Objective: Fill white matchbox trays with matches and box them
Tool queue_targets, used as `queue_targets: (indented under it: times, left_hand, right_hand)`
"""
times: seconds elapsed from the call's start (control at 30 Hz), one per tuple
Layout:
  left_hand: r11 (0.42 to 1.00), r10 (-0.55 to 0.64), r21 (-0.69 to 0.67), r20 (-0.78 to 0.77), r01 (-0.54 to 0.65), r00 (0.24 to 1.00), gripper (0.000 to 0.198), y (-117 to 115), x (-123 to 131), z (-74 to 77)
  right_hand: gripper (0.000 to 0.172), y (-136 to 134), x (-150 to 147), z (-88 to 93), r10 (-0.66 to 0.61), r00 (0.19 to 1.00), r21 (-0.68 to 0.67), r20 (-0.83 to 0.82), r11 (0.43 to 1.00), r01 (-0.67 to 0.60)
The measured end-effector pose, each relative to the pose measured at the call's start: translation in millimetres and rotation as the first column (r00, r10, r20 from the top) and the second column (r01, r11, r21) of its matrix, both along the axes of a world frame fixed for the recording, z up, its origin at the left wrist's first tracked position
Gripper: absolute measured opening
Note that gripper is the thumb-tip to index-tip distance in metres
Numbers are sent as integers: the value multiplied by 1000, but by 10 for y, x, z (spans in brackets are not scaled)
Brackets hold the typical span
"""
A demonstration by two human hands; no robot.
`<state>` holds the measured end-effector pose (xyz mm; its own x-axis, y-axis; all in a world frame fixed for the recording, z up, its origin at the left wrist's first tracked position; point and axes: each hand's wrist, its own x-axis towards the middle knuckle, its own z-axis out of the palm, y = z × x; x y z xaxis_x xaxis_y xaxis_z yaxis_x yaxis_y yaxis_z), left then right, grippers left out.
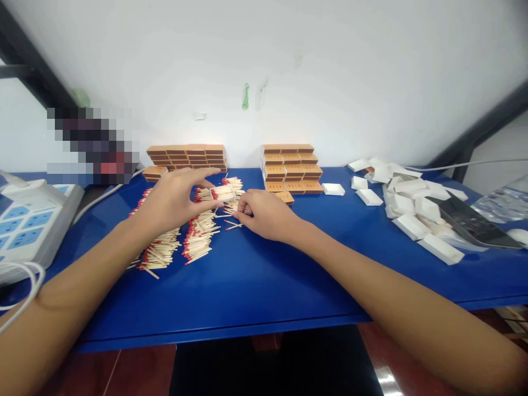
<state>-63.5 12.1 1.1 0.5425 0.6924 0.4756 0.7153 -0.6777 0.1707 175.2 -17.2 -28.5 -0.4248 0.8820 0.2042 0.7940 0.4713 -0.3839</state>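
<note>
My left hand (pixel 175 195) is curved around a small white matchbox tray (pixel 223 193) filled with matches, thumb at its near side and fingers at the far side. Just right of it, my right hand (pixel 264 212) has its fingers pinched together over the matches; whatever is between them is hidden. Red-tipped matches lie in a heap (pixel 201 236) below the tray, and another heap (pixel 160 253) spreads under and beside my left wrist. A few loose matches (pixel 233 224) rest near my right fingertips.
Stacked matchboxes (pixel 187 157) stand at the wall on the left, with a stepped stack (pixel 292 170) right of centre. White empty trays (pixel 408 192) pile up at the right beside a black phone (pixel 470 220). A power strip (pixel 37 225) with cables sits at the left of the blue table (pixel 289 291).
</note>
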Motion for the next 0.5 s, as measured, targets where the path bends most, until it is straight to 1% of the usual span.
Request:
queue_targets:
  times: [0.1,0.23,0.3,0.4,0.5]
  left_hand:
    - [1000,1,-2,1,-1,1000,70,-3,-1,13]
    - [1000,-4,6,8,4,1000,68,-3,-3,21]
    - [1000,-4,7,2,4,1000,67,-2,-2,20]
    - [1000,0,8,-6,0,1000,66,-2,-1,18]
    - [1000,4,6,-8,-4,1000,67,-2,0,15]
  right_hand:
    - [17,-4,26,26,5,999,-22,51,1000,-3]
    - [14,-19,123,78,2,997,16,72,1000,-3]
    - [13,-36,169,111,56,997,0,47,998,-56]
    - [12,-66,207,144,154,988,-83,16,985,-153]
    - [12,-89,215,147,185,983,-89,1,979,-184]
